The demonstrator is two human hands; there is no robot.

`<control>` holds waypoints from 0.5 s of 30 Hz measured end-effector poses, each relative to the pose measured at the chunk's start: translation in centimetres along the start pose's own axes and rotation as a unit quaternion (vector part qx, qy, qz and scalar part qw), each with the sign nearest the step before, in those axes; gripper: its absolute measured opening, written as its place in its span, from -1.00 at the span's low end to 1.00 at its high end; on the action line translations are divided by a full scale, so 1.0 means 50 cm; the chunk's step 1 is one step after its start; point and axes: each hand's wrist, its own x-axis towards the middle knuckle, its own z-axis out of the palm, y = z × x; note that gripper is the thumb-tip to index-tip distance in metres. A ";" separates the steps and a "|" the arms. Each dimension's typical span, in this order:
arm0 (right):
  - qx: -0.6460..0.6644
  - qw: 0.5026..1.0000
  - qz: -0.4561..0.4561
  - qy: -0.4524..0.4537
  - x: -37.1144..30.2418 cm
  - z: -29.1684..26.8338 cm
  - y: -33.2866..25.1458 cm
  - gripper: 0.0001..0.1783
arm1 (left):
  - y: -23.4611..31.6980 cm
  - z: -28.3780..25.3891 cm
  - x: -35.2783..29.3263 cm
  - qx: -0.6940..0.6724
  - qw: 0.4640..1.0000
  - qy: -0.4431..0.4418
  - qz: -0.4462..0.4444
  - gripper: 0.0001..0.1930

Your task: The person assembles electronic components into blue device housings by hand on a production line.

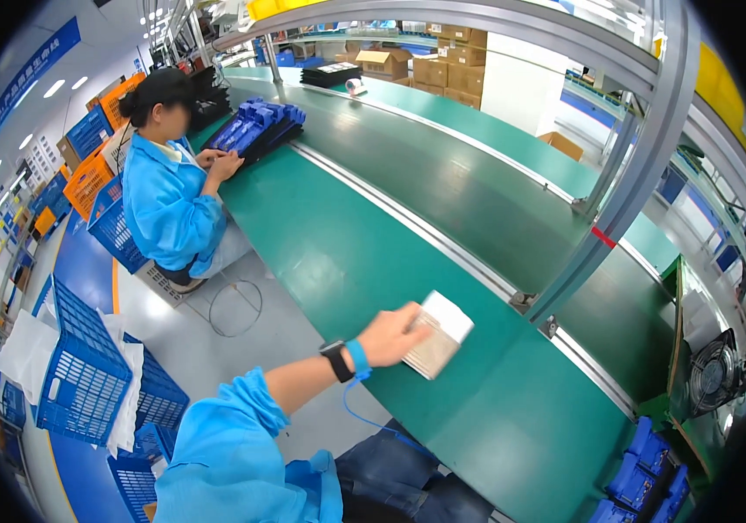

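My left hand [390,336] reaches in from the lower left, with a dark watch and a blue wrist strap on its wrist. Its slightly blurred fingers bend over a small flat beige-and-white packet [432,353] and grip it at its left side. The packet is at the green tabletop; its far part is white and its near part beige. I cannot read its exact kind. A thin blue cord [364,418] trails from the strap toward my lap. My right hand is out of view.
A co-worker [172,183] in a blue jacket sits at the far left, hands at blue plastic parts [260,124]. A metal post [621,183] stands beside the conveyor [443,166]. More blue parts [643,475] and a fan [711,373] are at right; blue baskets [85,370] stand left.
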 end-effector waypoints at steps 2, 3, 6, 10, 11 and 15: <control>0.113 0.990 -0.026 -0.082 -0.035 0.095 -0.046 -0.64 | 0.032 0.049 0.034 0.034 0.995 -0.067 0.058 -0.58; 0.137 0.982 -0.024 -0.129 -0.064 0.138 -0.067 -0.59 | 0.047 0.077 0.048 0.019 0.994 -0.069 0.085 -0.58; 0.169 0.933 -0.001 -0.317 -0.124 0.268 -0.124 -0.40 | 0.082 0.185 0.095 -0.024 0.990 -0.050 0.129 -0.59; 0.163 0.898 0.065 -0.402 -0.175 0.413 -0.157 -0.26 | 0.127 0.315 0.141 -0.067 0.984 -0.051 0.157 -0.64; 0.174 0.888 0.106 -0.412 -0.187 0.442 -0.156 -0.27 | 0.139 0.337 0.146 -0.103 0.979 -0.065 0.166 -0.65; 0.205 0.862 0.179 -0.428 -0.194 0.507 -0.138 -0.22 | 0.158 0.368 0.163 -0.143 0.963 -0.123 0.192 -0.62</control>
